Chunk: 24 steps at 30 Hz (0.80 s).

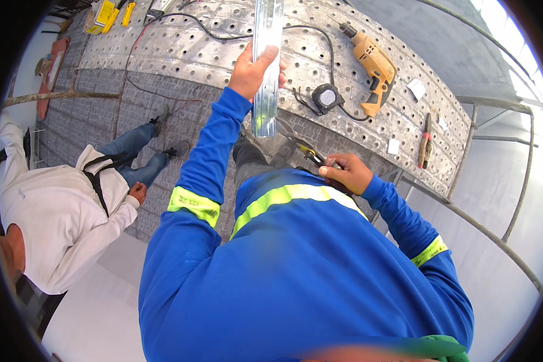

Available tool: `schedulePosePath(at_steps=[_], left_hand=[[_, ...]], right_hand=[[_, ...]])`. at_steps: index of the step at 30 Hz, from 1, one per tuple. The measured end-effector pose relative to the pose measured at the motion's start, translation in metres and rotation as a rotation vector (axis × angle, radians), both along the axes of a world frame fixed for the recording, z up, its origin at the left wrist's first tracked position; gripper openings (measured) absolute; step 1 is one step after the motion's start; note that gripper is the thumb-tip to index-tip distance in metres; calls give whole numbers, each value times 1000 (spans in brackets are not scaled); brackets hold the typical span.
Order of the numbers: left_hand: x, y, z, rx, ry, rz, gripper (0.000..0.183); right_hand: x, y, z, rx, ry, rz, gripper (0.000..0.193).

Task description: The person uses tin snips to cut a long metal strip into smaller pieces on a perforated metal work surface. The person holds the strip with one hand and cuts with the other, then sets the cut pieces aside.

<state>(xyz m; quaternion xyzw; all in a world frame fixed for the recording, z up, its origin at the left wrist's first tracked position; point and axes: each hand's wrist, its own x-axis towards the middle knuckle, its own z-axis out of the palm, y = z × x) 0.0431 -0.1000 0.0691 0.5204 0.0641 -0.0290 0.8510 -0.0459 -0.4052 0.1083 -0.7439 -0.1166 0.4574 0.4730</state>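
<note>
Something green (447,346), blurred, sits closest to my lens at the lower edge. Beyond it I look down on a blue shirt (320,259) with bright yellow bands across the body and sleeves.

The left hand (253,73) reaches forward and has hold of a shiny metal channel (266,111): thumb laid across its upper face, fingers wrapped to the far edge, so the grip is closed. The channel runs away from me over the near edge of a perforated metal deck (223,57), its close end hanging past that edge.

Near the waist, the right hand (349,175) has its fingers curled around a yellow and black tool (308,151), which points toward the channel's close end; I cannot tell how far its handles are spread.

On the deck, right of the channel, I see a tape measure (327,98), a tan drill (374,60), red-handled pliers (425,145) and white scraps (415,90). A black cord (330,54) crosses the deck. At the far left lies a yellow box (101,16), with a yellow knife (128,13) beside it.

To my left stands a co-worker (60,211) in a white top and jeans, one hand low.
</note>
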Motion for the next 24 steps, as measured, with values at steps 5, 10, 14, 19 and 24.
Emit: schedulePosePath(at_steps=[5,10,14,19,24], left_hand=[[0,3,-2,-17,3,-9,36],[0,4,-6,-13,32,-4,37],[0,3,-1,38,45,-92,36],[4,1,11,127,32,-167,37],[5,-5,14,84,64,-71,40]], right_hand=[[-5,-1,-5,-86,-89,69,43],[2,-2,0,-45,-33,72,40],[14,-7,7,-145,281,86,38],[14,-7,8,-42,279,55,33],[11,-11,9,54,278,24,37]])
